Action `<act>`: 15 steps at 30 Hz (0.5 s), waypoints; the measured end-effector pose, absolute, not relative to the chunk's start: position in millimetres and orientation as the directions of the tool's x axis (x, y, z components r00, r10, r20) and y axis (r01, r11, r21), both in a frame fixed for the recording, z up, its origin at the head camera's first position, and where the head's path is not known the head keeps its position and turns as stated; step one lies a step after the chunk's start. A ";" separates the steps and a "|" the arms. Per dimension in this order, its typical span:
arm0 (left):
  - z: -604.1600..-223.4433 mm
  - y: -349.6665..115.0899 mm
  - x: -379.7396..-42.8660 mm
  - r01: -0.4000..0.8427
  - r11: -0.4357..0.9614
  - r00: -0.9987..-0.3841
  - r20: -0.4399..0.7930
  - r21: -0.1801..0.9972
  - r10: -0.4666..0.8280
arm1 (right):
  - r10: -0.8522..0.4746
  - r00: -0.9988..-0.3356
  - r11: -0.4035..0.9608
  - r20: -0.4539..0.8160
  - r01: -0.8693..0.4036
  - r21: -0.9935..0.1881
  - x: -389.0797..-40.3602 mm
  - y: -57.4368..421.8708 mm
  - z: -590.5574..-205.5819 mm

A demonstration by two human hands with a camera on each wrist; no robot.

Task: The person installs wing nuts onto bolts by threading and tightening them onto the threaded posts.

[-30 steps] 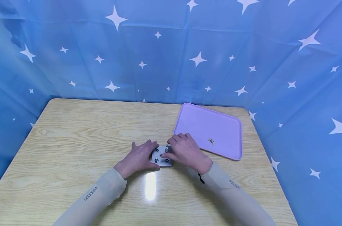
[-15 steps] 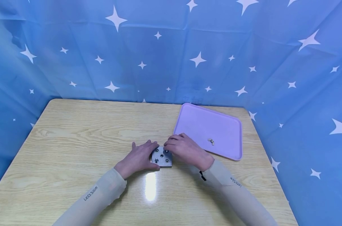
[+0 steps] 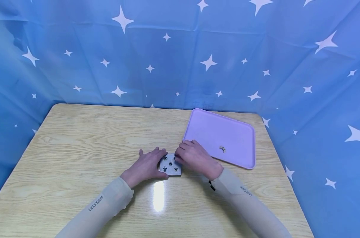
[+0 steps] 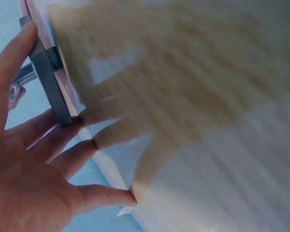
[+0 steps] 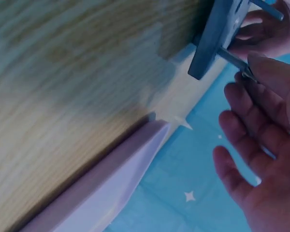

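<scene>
A square grey metal plate (image 3: pixel 169 170) with several holes is on the table in the head view. My left hand (image 3: pixel 147 166) grips it by opposite edges, thumb at the near side and fingers at the far side. At the plate's far right corner my right hand (image 3: pixel 196 159) pinches the end of a bolt (image 5: pixel 231 59) between thumb and forefinger. That bolt stands out from the plate's face in the right wrist view; its tip is hidden by the fingers. A second bolt (image 3: pixel 164 168) rises from the near left hole. Threads show on a bolt (image 4: pixel 25 76) in the left wrist view.
A shallow purple tray (image 3: pixel 242 132) lies at the right back of the wooden table (image 3: pixel 102 132). Small brass-coloured pieces (image 3: pixel 222 149), possibly wing nuts, lie in it. A blue star-patterned cloth (image 3: pixel 180 49) hangs behind the table and at its sides.
My right fingers have shifted about the bolt at the far right corner, first off it to the left, then back right. The left hand and plate stay in place.
</scene>
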State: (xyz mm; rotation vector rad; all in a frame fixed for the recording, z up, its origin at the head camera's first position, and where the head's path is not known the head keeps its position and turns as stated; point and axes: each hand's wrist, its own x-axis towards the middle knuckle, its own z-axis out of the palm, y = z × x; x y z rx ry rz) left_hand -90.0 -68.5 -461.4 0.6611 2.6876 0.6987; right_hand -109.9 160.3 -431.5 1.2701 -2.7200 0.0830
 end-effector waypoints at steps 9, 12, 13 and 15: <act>-460.8 -68.1 -90.3 0.362 0.785 -0.853 -0.161 0.503 0.496 | -0.683 -0.688 0.719 0.244 -0.692 0.063 -105.1 152.5 -441.4; -460.8 -67.8 -90.5 0.360 0.788 -0.853 -0.165 0.499 0.495 | -0.666 -0.705 0.736 0.246 -0.674 0.062 -103.3 151.0 -441.9; -460.8 -67.7 -90.6 0.361 0.789 -0.853 -0.165 0.497 0.494 | -0.657 -0.720 0.746 0.224 -0.664 0.050 -102.8 151.0 -440.6; -460.8 -67.5 -90.4 0.361 0.789 -0.853 -0.166 0.497 0.495 | -0.628 -0.764 0.774 0.149 -0.634 0.011 -102.0 152.1 -436.3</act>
